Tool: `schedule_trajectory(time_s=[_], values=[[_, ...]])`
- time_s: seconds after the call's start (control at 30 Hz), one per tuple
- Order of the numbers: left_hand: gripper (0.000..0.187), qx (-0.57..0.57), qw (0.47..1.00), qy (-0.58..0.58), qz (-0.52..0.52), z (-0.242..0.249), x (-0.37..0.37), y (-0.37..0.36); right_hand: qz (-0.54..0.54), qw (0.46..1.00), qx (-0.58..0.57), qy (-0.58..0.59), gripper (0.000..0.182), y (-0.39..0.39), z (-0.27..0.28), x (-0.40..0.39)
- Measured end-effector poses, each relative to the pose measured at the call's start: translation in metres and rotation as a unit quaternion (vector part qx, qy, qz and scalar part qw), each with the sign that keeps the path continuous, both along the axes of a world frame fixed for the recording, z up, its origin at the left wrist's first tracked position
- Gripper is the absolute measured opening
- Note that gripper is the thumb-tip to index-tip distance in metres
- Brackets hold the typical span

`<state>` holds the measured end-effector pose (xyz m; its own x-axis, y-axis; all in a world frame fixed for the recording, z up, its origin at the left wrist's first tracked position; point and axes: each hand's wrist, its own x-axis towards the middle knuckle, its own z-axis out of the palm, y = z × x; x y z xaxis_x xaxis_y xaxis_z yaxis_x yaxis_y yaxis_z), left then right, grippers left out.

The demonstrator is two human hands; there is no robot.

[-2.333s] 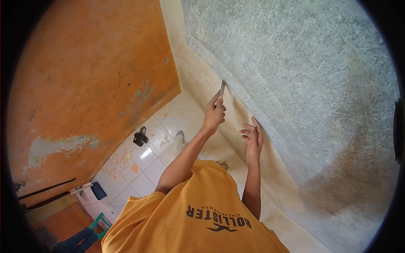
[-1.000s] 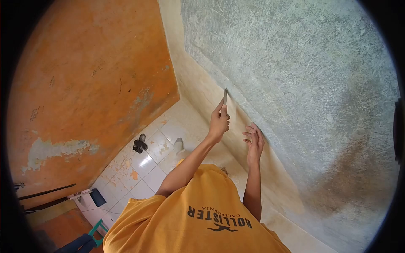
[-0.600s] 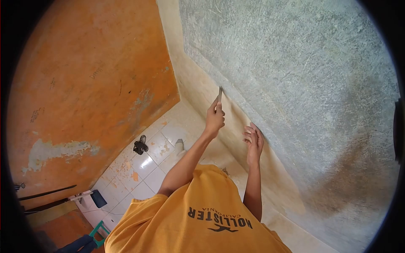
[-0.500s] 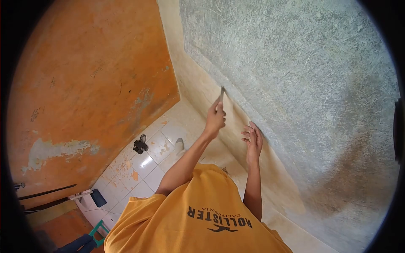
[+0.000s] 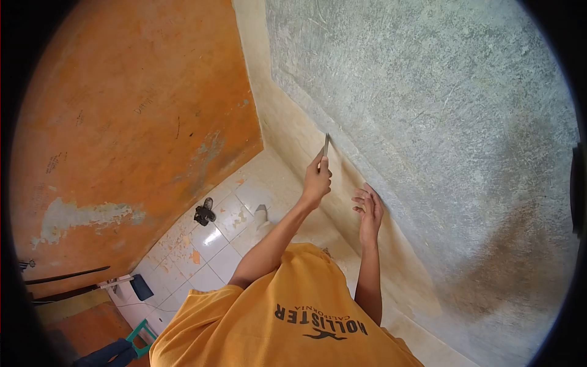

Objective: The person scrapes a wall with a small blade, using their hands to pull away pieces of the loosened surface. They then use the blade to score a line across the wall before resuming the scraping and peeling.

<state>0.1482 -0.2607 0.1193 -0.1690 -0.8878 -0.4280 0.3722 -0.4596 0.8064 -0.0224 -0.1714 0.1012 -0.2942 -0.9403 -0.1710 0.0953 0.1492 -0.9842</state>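
Note:
My left hand (image 5: 317, 185) is wrapped round a thin, narrow scraper (image 5: 326, 145). Its tip meets the wall along the border between a smooth cream band (image 5: 293, 122) and the rough grey-green surface (image 5: 416, 110). To the right and a little lower, my right hand (image 5: 369, 214) holds nothing; its fingers are apart and the fingertips rest on or very close to the wall near that same border. How the scraper's handle is shaped is hidden inside my left fist.
An orange wall (image 5: 153, 92) with peeled patches meets the cream band at a corner on the left. Paint flakes (image 5: 195, 255) litter the white tiled floor (image 5: 226, 263). A dark crumpled object (image 5: 205, 211) lies there, with a blue dustpan-like item (image 5: 141, 287) and a green stool (image 5: 143, 335) farther down.
My left hand and the scraper have shifted slightly down in the view, along with the whole scene. The scraper's tip stays at the border, and my right hand keeps nearly the same pose.

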Motion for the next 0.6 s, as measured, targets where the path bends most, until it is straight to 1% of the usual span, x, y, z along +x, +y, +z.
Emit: schedule_trajectory(time_s=[0.07, 0.13, 0.23, 0.33, 0.53, 0.6], values=[[0.053, -0.004, 1.000, -0.003, 0.004, -0.006, 0.002, 0.000, 0.003, 1.000, -0.001, 0.008, 0.044, 0.001, 0.003, 0.000], [0.053, -0.008, 1.000, -0.019, 0.022, -0.003, -0.004, 0.004, 0.005, 1.000, -0.002, 0.007, 0.044, 0.003, 0.004, 0.001], [0.052, 0.004, 0.999, -0.048, 0.020, 0.002, -0.015, 0.010, 0.004, 1.000, -0.002, 0.002, 0.044, 0.002, 0.004, 0.000], [0.052, 0.005, 0.999, -0.032, 0.007, -0.001, -0.004, 0.000, -0.004, 1.000, 0.004, 0.004, 0.045, 0.004, 0.003, -0.001], [0.051, -0.015, 0.999, -0.048, -0.003, 0.000, -0.010, 0.009, -0.012, 1.000, -0.001, 0.002, 0.046, 0.013, -0.005, -0.001], [0.052, -0.006, 1.000, -0.009, 0.006, -0.009, 0.003, -0.012, -0.019, 1.000, 0.007, 0.007, 0.046, 0.015, -0.005, 0.000]])
